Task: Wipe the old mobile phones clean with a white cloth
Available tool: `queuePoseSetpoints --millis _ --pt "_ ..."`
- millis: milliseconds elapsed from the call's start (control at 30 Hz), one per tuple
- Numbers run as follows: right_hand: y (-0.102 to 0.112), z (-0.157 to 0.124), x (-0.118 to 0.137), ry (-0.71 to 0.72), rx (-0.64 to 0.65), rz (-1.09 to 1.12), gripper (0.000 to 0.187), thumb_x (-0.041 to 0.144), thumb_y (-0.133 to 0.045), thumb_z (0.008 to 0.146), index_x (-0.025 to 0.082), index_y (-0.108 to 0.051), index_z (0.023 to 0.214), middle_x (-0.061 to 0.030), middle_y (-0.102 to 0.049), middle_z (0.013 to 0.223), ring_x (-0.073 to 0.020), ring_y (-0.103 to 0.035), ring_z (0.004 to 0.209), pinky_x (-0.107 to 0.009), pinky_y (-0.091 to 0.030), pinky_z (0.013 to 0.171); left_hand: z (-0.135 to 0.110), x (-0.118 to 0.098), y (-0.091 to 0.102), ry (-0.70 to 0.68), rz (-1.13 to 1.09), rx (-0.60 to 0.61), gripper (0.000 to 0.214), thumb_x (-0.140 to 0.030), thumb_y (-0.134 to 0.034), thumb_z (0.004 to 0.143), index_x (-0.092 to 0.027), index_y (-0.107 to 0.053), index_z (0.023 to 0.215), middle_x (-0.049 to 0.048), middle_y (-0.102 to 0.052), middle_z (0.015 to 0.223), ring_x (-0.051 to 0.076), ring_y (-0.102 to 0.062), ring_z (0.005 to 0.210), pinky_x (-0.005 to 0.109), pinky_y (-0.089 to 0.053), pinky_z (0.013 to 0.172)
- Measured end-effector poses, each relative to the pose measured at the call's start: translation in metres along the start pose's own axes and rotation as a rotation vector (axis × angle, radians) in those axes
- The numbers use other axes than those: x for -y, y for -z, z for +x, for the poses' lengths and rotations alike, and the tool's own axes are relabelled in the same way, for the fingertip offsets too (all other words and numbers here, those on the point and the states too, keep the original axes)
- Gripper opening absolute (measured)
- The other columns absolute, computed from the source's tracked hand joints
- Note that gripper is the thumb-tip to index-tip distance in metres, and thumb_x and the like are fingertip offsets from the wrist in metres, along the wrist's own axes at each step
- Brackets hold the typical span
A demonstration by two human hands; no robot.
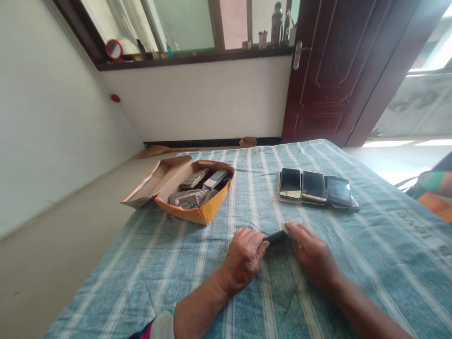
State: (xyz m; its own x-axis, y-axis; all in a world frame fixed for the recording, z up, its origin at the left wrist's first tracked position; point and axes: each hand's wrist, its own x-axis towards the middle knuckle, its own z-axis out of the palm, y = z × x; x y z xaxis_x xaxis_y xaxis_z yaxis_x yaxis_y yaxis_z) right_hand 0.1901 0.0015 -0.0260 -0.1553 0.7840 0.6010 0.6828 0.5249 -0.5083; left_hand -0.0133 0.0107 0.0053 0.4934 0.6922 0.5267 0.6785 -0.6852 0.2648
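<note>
My left hand [245, 254] is closed around one end of a slim black mobile phone [276, 237], which I see nearly edge-on above the striped cloth. At the phone's other end, my right hand [312, 252] pinches a white wipe [290, 230] against it. The fingers partly hide both the phone and the wipe. Beyond my right hand, several phones lie in three short stacks side by side: the left stack [290, 183], the middle stack [314, 186] and the right stack [339, 192]. An open orange cardboard box [208, 212] to the left holds several older phones [195, 179].
A blue-green striped cloth [183, 263] covers the table. The box's lid [148, 181] folds out to the left. Behind stand a white wall [197, 103], a window sill [197, 61] with bottles and a mirror, and a dark red door [328, 70]. Colourful fabric [436, 188] shows at far right.
</note>
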Motion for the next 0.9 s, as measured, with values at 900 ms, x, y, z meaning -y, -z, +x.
queuePoseSetpoints --millis 900 --pt "0.0 -0.001 -0.013 -0.059 0.094 -0.173 0.022 0.008 -0.044 0.075 0.023 -0.06 0.074 -0.0057 -0.062 0.089 -0.0223 -0.056 0.091 -0.035 -0.049 0.078 -0.004 -0.002 -0.004 0.066 0.012 -0.009 0.023 -0.024 -0.045 0.092 -0.017 -0.059 0.075 0.0039 -0.061 0.066 0.018 -0.054 0.065 0.032 -0.045 0.064"
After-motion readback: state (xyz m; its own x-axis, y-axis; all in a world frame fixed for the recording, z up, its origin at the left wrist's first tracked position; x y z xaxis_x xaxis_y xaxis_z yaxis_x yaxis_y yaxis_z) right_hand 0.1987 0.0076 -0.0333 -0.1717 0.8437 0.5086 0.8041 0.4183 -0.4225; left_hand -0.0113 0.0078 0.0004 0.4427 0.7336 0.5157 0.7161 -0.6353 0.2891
